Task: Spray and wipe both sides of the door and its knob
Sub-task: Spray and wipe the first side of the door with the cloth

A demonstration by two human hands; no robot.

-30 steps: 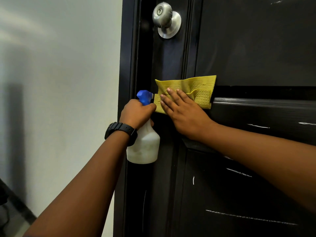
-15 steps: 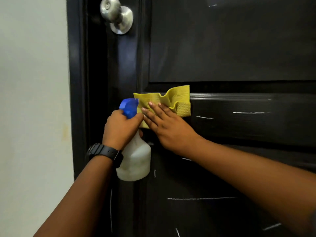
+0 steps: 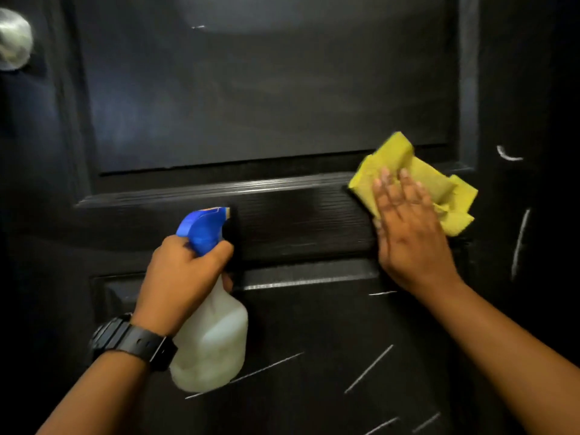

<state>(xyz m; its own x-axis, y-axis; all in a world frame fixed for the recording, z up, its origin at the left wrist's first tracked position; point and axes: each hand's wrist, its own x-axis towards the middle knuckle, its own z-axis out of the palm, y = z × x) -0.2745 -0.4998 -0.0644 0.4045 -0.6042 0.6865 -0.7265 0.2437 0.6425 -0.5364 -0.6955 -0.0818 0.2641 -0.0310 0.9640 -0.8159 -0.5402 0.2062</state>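
A cloth (image 3: 422, 172) is pressed to the door (image 3: 251, 105) by the flat right hand (image 3: 411, 237). At eight o'clock, a bottle (image 3: 216, 340) is gripped by the left hand (image 3: 182, 277).

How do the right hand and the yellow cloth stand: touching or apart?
Touching. The head view shows the right hand flat on the yellow cloth, straight fingers overlapping it and pressing it against the door.
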